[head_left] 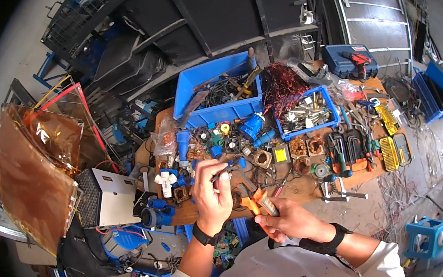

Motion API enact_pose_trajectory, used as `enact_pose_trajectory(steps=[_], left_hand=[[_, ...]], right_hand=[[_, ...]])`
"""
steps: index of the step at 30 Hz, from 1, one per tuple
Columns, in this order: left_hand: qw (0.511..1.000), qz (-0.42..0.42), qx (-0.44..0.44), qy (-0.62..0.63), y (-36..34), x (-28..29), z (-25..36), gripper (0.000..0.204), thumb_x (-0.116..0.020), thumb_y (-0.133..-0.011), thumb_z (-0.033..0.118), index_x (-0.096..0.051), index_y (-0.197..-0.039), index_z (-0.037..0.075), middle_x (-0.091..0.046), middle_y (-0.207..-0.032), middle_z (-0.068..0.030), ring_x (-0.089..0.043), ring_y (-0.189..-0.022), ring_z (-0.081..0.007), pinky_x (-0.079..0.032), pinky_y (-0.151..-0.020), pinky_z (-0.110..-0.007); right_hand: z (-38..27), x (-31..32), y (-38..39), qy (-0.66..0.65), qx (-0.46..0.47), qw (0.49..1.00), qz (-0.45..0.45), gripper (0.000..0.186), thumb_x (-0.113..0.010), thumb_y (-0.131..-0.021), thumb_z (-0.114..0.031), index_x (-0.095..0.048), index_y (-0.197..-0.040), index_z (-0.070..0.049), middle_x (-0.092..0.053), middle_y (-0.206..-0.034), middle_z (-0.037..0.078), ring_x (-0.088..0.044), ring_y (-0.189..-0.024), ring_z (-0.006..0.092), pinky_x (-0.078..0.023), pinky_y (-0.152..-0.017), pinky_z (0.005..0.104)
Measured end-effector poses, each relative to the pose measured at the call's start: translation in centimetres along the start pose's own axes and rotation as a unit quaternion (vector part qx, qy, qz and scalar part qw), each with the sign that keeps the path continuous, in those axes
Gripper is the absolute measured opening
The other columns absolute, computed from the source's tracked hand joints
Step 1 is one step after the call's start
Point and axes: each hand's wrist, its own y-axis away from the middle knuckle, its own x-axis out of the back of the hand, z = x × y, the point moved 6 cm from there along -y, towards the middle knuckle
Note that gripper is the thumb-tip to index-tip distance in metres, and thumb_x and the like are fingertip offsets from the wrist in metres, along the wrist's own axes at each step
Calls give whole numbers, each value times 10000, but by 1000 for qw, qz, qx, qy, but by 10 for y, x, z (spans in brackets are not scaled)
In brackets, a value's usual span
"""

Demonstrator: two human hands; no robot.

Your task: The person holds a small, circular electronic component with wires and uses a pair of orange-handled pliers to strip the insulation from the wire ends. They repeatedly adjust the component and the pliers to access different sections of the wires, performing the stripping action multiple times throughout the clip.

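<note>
My left hand (212, 197) is raised over the near part of the wooden workbench (373, 177), its fingers closed round a small dark piece (223, 173) that I cannot make out clearly. My right hand (292, 222) grips an orange-handled tool like pliers (252, 205), whose dark metal head points up and left toward my left fingers. Whether the head touches the piece is unclear. Just left of my left hand lie a white plastic fitting (166, 184) and blue fittings (181, 144). Beyond my hands are several rusty square metal parts (263, 157).
A blue bin of cables (191, 114) and a tray of bolts (293, 131) sit at the back. Hand tools (344, 153), yellow bit cases (388, 153) and a red drill (359, 67) line the right. Amber panels (34, 180) lean at left; a blue stand (425, 238) is at right.
</note>
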Motion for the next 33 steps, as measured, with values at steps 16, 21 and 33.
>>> enact_pose_trajectory(steps=[16,21,33], left_hand=[[606,-311,680,271,259,-140,-145,413,-406,-1017,495,-510,-999,96,-548,-825,-18,-659,-738,-169,-597,-589,-369],[470,-328,758,309,295,-161,-185,490,-363,-1006,553,-514,-927,93,-521,-772,-18,-640,-630,-187,-582,-512,-356],[473,-371,762,239,329,-168,-253,427,-345,-1044,463,-526,-943,90,-523,-642,-9,-499,-479,-90,-391,-367,-226]], right_hand=[[216,38,-122,-326,-170,914,170,207,-626,-958,-201,-537,-889,-27,-556,-612,27,-527,-469,113,-434,-412,273],[274,42,-151,-325,-207,901,202,224,-600,-980,-220,-524,-879,-35,-542,-594,17,-515,-477,111,-414,-426,271],[315,27,-191,-391,-219,857,253,258,-565,-1001,-283,-482,-930,-50,-511,-590,6,-489,-447,103,-411,-409,258]])
